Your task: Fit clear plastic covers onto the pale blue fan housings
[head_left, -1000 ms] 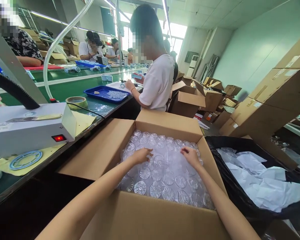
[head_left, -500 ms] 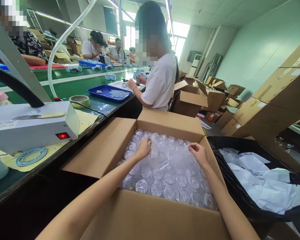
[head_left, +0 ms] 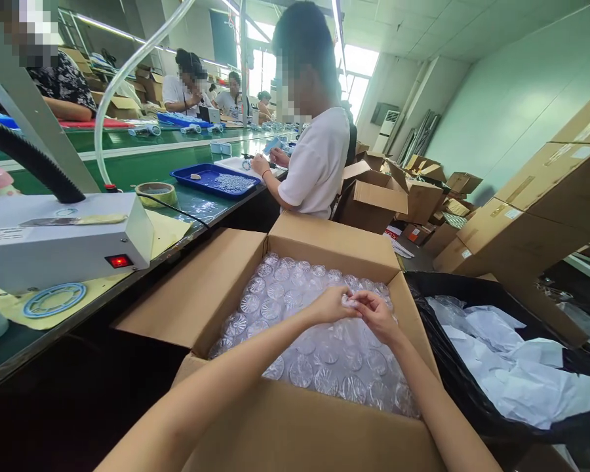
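My left hand point(head_left: 335, 305) and my right hand point(head_left: 377, 314) meet above an open cardboard box point(head_left: 324, 239), toward its right side. Between their closed fingertips shows a small crumpled bit of clear plastic film point(head_left: 348, 301); most of it is hidden by the fingers. Rows of round, clear items wrapped in plastic point(head_left: 301, 371) fill the box below, their tops pleated like gathered film. My forearms cover part of the rows.
A black-lined bin point(head_left: 465, 373) holding white paper and plastic stands at the right. On the left bench sit a white machine point(head_left: 73, 239), a tape roll point(head_left: 156, 195) and a blue tray point(head_left: 214, 180). A co-worker point(head_left: 314, 157) stands beyond the box; stacked cartons point(head_left: 535, 183) rise at right.
My left hand has moved right and slightly down to meet my right hand, which has come a little left. The hands were apart over the box before. The view has shifted slightly.
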`<move>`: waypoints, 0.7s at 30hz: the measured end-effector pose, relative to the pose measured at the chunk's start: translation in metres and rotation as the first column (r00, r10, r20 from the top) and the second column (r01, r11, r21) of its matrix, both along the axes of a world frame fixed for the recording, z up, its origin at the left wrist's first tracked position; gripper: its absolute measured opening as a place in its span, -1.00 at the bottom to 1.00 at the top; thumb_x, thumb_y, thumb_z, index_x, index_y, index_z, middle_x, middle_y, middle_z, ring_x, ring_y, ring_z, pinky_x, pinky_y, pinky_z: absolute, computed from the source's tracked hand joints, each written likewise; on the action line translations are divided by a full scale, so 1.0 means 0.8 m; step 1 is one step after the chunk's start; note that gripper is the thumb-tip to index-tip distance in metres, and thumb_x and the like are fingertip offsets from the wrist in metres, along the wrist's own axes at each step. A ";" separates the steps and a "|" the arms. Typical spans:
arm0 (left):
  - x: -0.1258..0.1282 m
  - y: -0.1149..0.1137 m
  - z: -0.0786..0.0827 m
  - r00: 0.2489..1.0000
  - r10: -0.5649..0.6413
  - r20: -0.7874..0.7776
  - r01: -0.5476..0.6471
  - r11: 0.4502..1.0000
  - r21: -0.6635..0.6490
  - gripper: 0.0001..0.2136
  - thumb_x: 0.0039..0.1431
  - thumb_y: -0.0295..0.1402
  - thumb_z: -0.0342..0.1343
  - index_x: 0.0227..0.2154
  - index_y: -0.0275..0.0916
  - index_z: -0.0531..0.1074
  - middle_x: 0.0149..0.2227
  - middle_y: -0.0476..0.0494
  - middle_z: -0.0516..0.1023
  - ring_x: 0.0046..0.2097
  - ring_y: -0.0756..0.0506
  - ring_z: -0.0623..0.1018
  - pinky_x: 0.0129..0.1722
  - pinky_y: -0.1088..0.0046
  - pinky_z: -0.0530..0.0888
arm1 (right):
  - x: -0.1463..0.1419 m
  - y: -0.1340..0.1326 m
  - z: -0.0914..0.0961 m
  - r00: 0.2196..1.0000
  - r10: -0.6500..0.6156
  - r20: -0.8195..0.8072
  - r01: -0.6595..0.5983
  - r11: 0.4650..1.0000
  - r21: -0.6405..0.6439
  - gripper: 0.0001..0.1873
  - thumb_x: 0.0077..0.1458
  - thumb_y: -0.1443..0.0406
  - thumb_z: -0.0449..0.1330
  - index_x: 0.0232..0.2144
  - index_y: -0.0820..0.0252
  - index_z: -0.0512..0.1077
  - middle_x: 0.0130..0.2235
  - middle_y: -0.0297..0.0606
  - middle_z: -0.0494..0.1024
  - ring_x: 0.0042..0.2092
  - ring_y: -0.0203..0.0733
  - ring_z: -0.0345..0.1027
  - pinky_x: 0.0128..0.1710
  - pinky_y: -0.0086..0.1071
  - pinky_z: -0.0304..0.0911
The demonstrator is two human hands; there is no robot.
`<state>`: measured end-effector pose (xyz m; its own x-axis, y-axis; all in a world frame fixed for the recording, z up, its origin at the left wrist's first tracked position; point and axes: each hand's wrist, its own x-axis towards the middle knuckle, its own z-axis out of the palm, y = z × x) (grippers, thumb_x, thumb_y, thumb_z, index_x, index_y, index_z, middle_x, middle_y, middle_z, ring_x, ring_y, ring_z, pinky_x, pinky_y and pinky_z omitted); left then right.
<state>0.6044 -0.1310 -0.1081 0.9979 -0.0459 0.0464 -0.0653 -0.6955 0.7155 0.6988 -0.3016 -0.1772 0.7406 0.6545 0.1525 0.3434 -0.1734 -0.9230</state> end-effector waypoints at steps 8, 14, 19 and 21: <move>-0.023 0.151 0.015 0.931 0.358 0.078 -0.363 0.878 0.311 -0.73 0.28 -0.27 0.09 -0.04 -0.31 0.41 0.01 -0.21 0.46 0.00 -0.17 0.50 -0.01 0.12 0.48 | 0.039 -0.081 -0.033 0.998 -0.065 0.020 0.068 0.924 -0.376 -0.77 0.08 0.29 0.34 -0.19 0.26 0.51 0.03 -0.14 0.50 0.05 -0.01 0.38 0.08 0.00 0.27; -0.070 0.203 -0.018 0.964 0.256 -0.065 -0.199 0.866 0.458 -0.68 0.27 -0.30 0.10 0.04 -0.27 0.36 0.08 -0.24 0.42 0.04 -0.19 0.48 0.02 0.09 0.47 | 0.033 -0.075 -0.068 0.999 -0.030 0.044 0.048 0.855 -0.516 -0.88 0.18 0.31 0.26 -0.26 0.27 0.51 -0.07 -0.19 0.55 -0.09 -0.14 0.46 -0.03 -0.13 0.37; -0.074 0.184 -0.060 0.965 0.063 -0.254 0.071 0.871 0.487 -0.64 0.25 -0.29 0.13 0.08 -0.26 0.34 0.15 -0.26 0.37 0.08 -0.21 0.46 0.05 0.05 0.46 | 0.044 -0.068 -0.062 0.978 -0.111 0.176 0.186 0.841 -0.508 -0.82 0.24 0.24 0.21 -0.23 0.27 0.48 -0.15 -0.23 0.55 -0.14 -0.17 0.46 -0.08 -0.16 0.40; -0.069 0.182 -0.065 0.963 0.033 -0.267 0.107 0.864 0.491 -0.66 0.26 -0.29 0.12 0.06 -0.27 0.36 0.11 -0.25 0.40 0.05 -0.20 0.48 0.02 0.07 0.47 | 0.050 -0.070 -0.054 0.958 -0.165 0.234 0.261 0.840 -0.475 -0.81 0.24 0.22 0.20 -0.20 0.26 0.47 -0.15 -0.23 0.54 -0.16 -0.17 0.46 -0.12 -0.19 0.40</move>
<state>0.5490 0.0148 -0.1598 0.9675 -0.0300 -0.2510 0.0400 -0.9623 0.2690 0.7388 -0.3576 -0.2203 0.8623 0.5063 -0.0077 0.3931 -0.6789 -0.6202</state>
